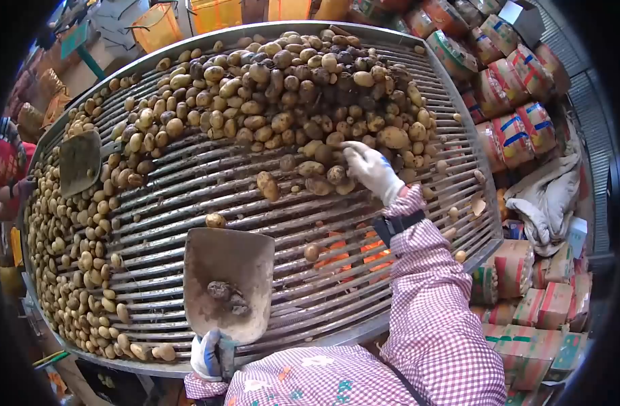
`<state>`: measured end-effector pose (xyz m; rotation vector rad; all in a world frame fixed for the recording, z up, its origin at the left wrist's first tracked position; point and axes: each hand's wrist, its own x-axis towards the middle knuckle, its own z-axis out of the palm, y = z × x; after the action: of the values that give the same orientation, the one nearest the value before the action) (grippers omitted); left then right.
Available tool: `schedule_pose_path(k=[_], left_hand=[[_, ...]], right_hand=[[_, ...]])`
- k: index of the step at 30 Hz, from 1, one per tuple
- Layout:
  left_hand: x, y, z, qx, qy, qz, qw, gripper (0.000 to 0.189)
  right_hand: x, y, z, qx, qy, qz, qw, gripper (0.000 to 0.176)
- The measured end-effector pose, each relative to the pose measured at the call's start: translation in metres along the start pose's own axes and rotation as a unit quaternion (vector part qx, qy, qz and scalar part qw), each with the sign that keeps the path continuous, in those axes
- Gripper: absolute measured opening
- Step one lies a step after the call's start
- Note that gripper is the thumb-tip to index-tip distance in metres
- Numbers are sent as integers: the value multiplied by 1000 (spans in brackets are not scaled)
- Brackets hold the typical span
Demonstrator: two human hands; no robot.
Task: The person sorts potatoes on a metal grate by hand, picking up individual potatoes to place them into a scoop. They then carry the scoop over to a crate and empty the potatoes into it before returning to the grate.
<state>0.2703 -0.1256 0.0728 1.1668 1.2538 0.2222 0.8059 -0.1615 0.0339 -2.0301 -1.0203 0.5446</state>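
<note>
A wide scoop (232, 271) with a dirty pan rests on the slatted metal grate (188, 196), two dark, muddy lumps (228, 298) in its pan. My left hand (208, 355), in a white and blue glove, is wrapped round the scoop's short handle at the near edge. My right hand (372, 170), gloved the same way, reaches to the near side of a big potato pile (276, 101). Its fingers are stretched out, the tips right at a potato (335, 139). One loose potato (215, 220) lies just beyond the scoop's lip.
Many potatoes (80, 250) cover the grate's left side, where a second scoop (80, 162) lies. Another person's hand (27, 186) shows at the far left edge. Red and green packed boxes (516, 135) are stacked on the right beside a white cloth (546, 196). Orange containers (215, 13) stand behind.
</note>
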Motion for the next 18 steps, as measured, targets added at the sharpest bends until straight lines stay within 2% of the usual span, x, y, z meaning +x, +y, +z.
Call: schedule_pose_path(k=[3,4,7,8,9,11,13,14,15,16,18], left_hand=[[1,-23,-7,-50,8,-8,999,22],[1,-25,-7,-17,11,23,1000,21],[-3,-24,-6,55,24,87,994,21],[-1,-30,-9,-1,4,68,998,19],[-2,-30,-9,-29,-6,59,998,19],[-7,-23,-9,-97,-12,20,995,17],[-9,-26,-14,-139,-6,-8,990,17],[-8,-36,-20,-157,8,-29,987,18],[-9,-45,-24,-176,21,-52,983,20],[-12,-40,-20,-178,23,-54,982,20],[-20,-32,-14,-102,58,17,993,26]], right_hand=[[-17,17,-14,120,54,35,991,33],[-21,11,-21,45,41,69,996,36],[-25,17,-7,-35,-1,49,998,41],[-26,11,0,-125,14,31,992,46],[-25,4,3,-162,-49,51,984,48],[-29,0,24,-170,-56,43,983,46],[-35,-18,34,-178,-166,46,969,45],[-42,-43,32,-112,-270,92,952,46],[-48,-21,48,-114,-277,-3,954,44],[-51,-24,52,-95,-234,-31,967,42],[-50,-32,49,-81,-113,-53,989,37]])
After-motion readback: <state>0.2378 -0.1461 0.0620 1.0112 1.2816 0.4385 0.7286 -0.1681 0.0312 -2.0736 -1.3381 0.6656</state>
